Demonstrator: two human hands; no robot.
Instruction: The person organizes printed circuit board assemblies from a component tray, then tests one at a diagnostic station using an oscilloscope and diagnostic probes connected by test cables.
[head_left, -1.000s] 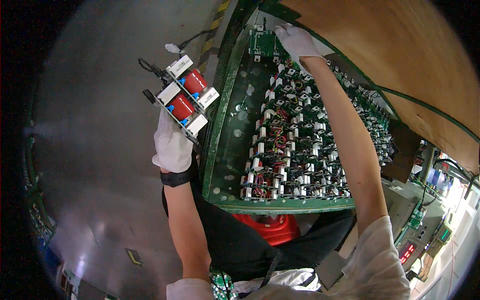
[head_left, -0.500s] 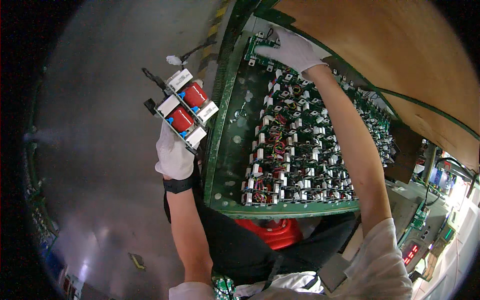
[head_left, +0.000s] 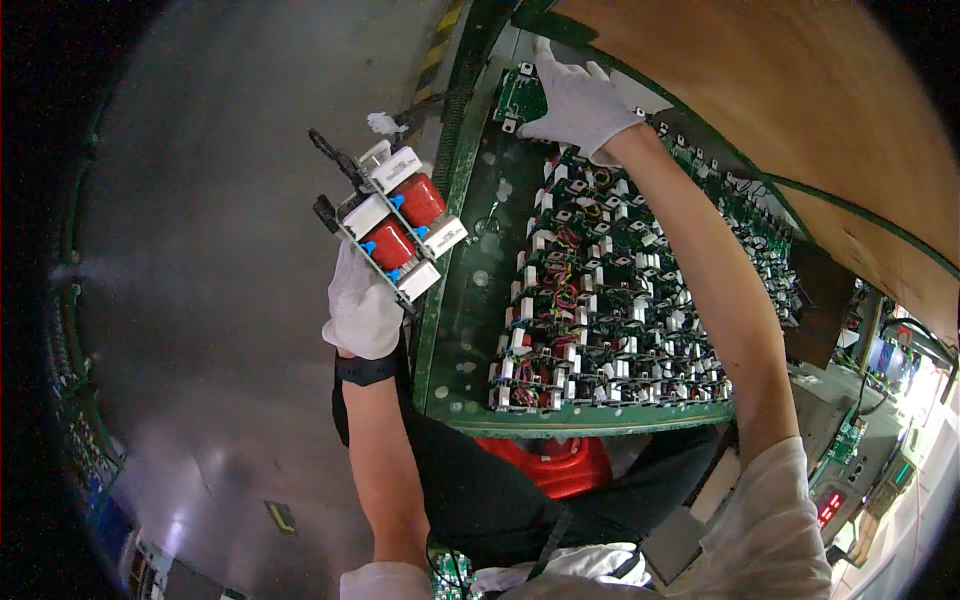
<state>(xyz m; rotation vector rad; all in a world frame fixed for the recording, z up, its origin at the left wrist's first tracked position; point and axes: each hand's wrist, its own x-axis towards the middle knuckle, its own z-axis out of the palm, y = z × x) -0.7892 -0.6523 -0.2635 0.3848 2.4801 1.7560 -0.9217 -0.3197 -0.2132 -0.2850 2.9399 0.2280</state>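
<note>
My left hand (head_left: 364,305), in a white glove, is closed around the lower side of two circuit boards (head_left: 390,222) held together over the floor, left of the tray. They carry red cylindrical parts, white blocks, small blue discs and black leads; the glove's fingers are mostly hidden behind them. My right hand (head_left: 585,108), also gloved in white, reaches to the far end of the green tray (head_left: 465,250). Its thumb and forefinger are spread apart beside a green circuit board (head_left: 520,98) in the far left corner. The hand covers part of that board.
Rows of assembled circuit boards (head_left: 610,300) fill much of the tray. A brown panel (head_left: 780,110) rises along its far right side. Below the near edge is a red plastic seat (head_left: 550,465). At right stands equipment with a red lit display (head_left: 828,508).
My right hand has spread its fingers and shifted a little over the corner board, the forefinger now pointing toward the tray's far edge. The held boards appear slightly further right in view.
</note>
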